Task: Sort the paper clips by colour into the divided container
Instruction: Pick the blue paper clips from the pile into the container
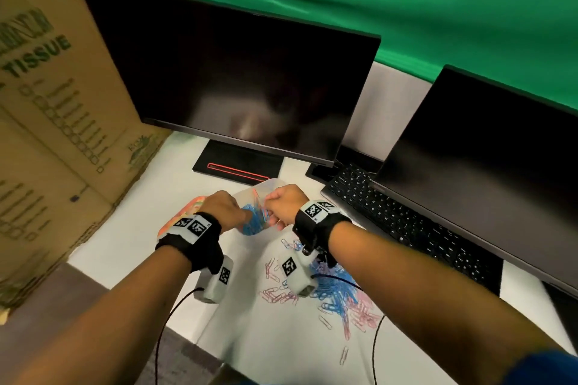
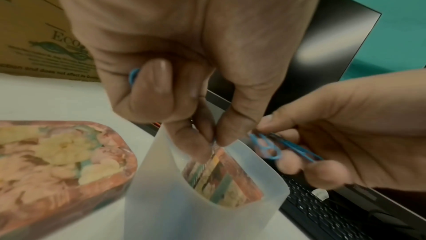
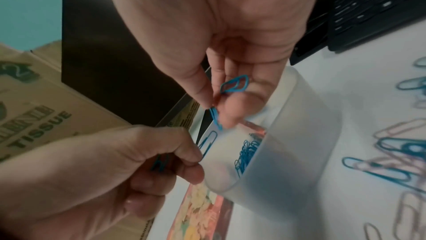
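Both hands are curled over the frosted container (image 1: 272, 187), each pinching blue paper clips. In the right wrist view the right hand (image 3: 221, 47) nips one blue clip (image 3: 215, 119) between thumb and forefinger just above the container's rim (image 3: 297, 131), while a second blue clip (image 3: 235, 85) lies against its curled fingers. The left hand (image 2: 184, 52) has its fingertips bunched together at the container's far rim, with a blue clip (image 2: 133, 77) tucked behind its bent fingers; whether the fingertips themselves pinch anything I cannot tell, as they blur there. A heap of blue clips (image 3: 247, 151) already lies inside the container, directly under the right hand's pinch, and one more clip (image 3: 208, 142) rests against its inner wall beside the left thumb.

From the head view, the work goes on at a white tabletop (image 1: 125, 247). Two dark monitors (image 1: 231, 72) stand behind the hands, with a black keyboard (image 1: 406, 222) to the right under the second screen. A green backdrop (image 1: 406, 3) hangs behind, and cardboard boxes (image 1: 47, 103) printed with "TISSUE" stand at the left. A floral-patterned lid (image 2: 60, 154) lies flat just left of the container. The unsorted pile of blue and pink clips (image 1: 341, 297) is spread on the table nearer the person, beneath the right forearm, apart from the container
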Demonstrator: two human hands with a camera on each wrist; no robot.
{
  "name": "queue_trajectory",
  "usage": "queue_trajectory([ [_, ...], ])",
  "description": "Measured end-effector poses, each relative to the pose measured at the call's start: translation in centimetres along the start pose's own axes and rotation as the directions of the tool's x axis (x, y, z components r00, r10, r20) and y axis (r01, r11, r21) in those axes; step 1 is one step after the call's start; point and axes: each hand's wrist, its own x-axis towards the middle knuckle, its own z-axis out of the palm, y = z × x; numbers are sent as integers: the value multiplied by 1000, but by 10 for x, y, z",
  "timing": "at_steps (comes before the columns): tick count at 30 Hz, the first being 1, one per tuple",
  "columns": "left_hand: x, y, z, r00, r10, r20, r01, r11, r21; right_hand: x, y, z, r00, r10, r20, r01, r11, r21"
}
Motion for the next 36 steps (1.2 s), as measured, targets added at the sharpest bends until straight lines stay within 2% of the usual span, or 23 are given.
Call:
queue_trajectory([
  [2,2,3,-3,1000,-23,20,22,999,42,8,-8,6,999,7,40,-7,1000,-5],
  [6,10,5,-6,998,-51,36,47,993,106,13,-17,5,994,-50,95,57,996,-72],
  [12,20,11,-7,998,-38,40,32,990,136,13,-5,-21,993,-118,11,118,993,-26],
  [18,22,21,2,999,36,7,-36,984,175,1,55,-82,997,24,-67,-13,986,163],
  [20,22,24,6,998,65,-21,-59,975,213,-5,82,-97,989,72,-130,-64,996,68],
  [22,17,27,11,988,115,-99,-92,973,210,-13,109,-104,979,76,-191,-91,993,-71],
  [25,10,31,22,945,261,-195,-229,958,170,-22,139,-107,949,76,-305,-151,961,-232],
  [28,1,38,45,906,408,-114,-394,910,130,-27,156,-109,926,109,-361,-246,900,-361],
  [31,-8,44,77,850,526,18,-521,835,175,-33,170,-110,954,110,-280,-242,833,-497],
  [33,-8,43,98,823,555,120,-565,781,265,-38,179,-107,976,83,-200,-187,788,-586],
  [36,-3,35,124,821,516,244,-569,702,429,-43,189,-97,987,37,-157,-132,748,-651],
])
